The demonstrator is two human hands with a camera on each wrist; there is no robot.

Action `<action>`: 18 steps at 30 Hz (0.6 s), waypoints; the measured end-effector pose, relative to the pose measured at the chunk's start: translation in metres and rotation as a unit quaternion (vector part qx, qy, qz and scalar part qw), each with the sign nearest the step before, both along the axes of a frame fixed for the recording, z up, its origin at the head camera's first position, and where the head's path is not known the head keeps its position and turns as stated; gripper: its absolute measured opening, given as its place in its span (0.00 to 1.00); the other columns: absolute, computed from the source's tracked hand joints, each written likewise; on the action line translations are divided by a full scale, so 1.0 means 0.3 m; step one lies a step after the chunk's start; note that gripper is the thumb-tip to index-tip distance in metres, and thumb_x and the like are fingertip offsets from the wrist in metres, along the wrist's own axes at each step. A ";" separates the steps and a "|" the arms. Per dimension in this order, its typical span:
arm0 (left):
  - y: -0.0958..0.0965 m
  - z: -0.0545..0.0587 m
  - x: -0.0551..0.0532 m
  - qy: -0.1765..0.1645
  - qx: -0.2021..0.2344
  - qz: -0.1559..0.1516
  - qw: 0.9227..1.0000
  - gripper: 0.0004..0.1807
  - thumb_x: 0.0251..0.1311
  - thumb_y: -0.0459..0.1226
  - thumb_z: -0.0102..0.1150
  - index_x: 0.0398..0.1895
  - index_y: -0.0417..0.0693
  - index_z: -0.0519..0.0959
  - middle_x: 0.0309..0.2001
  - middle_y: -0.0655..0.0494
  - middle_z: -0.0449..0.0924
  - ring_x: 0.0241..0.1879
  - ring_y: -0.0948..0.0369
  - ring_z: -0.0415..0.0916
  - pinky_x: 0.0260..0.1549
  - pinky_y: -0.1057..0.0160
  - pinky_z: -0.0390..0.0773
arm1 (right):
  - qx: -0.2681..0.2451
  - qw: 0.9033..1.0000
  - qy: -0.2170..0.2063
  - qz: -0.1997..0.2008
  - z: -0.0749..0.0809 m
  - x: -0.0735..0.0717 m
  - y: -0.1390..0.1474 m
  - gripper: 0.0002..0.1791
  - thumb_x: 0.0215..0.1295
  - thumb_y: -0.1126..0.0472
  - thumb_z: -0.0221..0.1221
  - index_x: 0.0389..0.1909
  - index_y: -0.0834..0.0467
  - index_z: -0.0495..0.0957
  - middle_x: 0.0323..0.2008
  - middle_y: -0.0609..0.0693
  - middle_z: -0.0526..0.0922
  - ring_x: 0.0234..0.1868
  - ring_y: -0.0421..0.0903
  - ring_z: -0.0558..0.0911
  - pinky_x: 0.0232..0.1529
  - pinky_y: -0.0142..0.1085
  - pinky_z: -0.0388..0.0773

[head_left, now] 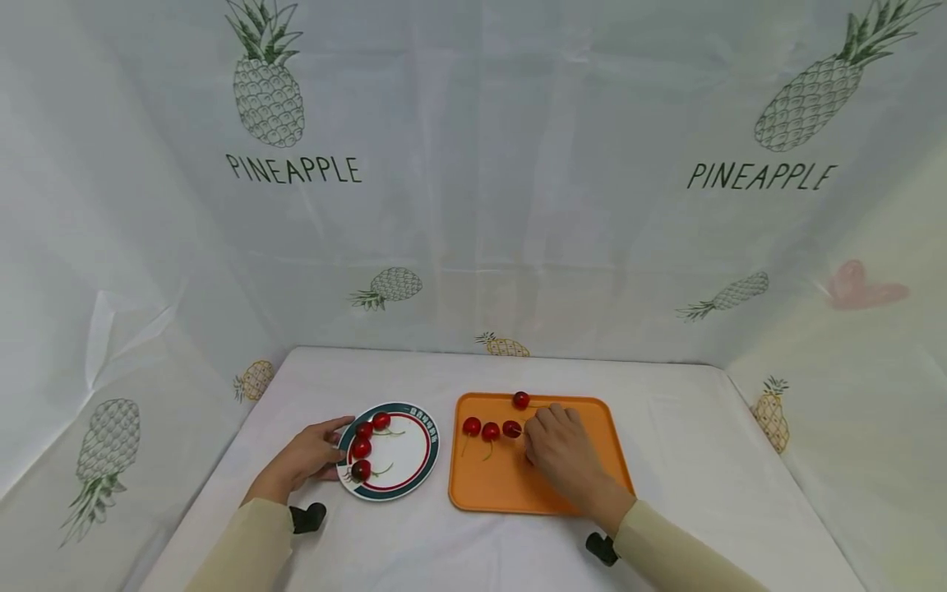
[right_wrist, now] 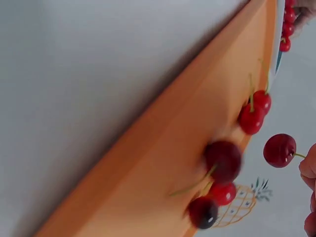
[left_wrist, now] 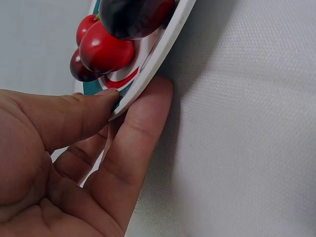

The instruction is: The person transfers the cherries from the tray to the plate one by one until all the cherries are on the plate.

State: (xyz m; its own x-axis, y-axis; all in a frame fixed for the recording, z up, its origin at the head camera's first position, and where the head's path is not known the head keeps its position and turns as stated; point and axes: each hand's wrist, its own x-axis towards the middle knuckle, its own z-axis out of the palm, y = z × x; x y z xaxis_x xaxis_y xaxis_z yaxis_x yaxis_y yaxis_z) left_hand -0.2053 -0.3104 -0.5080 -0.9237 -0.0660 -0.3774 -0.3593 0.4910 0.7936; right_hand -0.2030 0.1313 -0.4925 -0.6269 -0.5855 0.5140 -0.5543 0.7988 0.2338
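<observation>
My left hand [head_left: 307, 452] pinches the rim of a white plate [head_left: 399, 464] with a teal band, thumb on top and fingers beneath, as the left wrist view shows. Several red cherries [head_left: 361, 448] with stems lie along the plate's left side. Over an orange tray [head_left: 488, 489], my right hand [head_left: 562, 450] pinches a dark red cherry [right_wrist: 280, 150] by its stem, and the fruit hangs clear of the tray in the right wrist view. Several other cherries [right_wrist: 251, 118] lie on the tray, some of them hidden behind my right hand in the head view.
A white cloth [head_left: 703, 460] covers the table. Plate and tray lie side by side with a narrow gap between them. White curtains [head_left: 518, 205] printed with pineapples stand behind and at both sides.
</observation>
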 end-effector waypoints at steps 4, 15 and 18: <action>0.004 0.007 0.001 0.001 -0.002 0.001 1.000 0.40 0.63 0.23 0.63 0.79 0.46 0.67 0.57 0.36 0.69 0.47 0.50 0.73 0.35 0.61 0.85 | -0.009 1.000 -0.005 0.015 0.012 -0.013 -0.056 0.10 0.69 0.58 0.68 0.33 0.56 0.78 0.29 0.48 0.70 0.34 0.49 0.67 0.38 0.38 0.63; 0.003 0.011 0.000 -0.002 -0.004 -0.001 1.000 0.40 0.63 0.23 0.62 0.79 0.45 0.66 0.60 0.35 0.70 0.49 0.49 0.73 0.36 0.61 0.85 | 0.013 0.999 -0.028 0.033 0.028 -0.028 -0.227 0.11 0.70 0.54 0.68 0.34 0.55 0.78 0.29 0.47 0.71 0.36 0.47 0.67 0.39 0.36 0.62; 0.004 0.010 -0.001 -0.003 -0.003 0.001 1.000 0.40 0.63 0.23 0.63 0.79 0.46 0.66 0.60 0.35 0.70 0.49 0.49 0.73 0.36 0.61 0.86 | 0.007 0.999 -0.038 0.037 0.020 -0.029 -0.270 0.11 0.70 0.52 0.69 0.36 0.54 0.80 0.31 0.47 0.73 0.37 0.47 0.68 0.41 0.36 0.66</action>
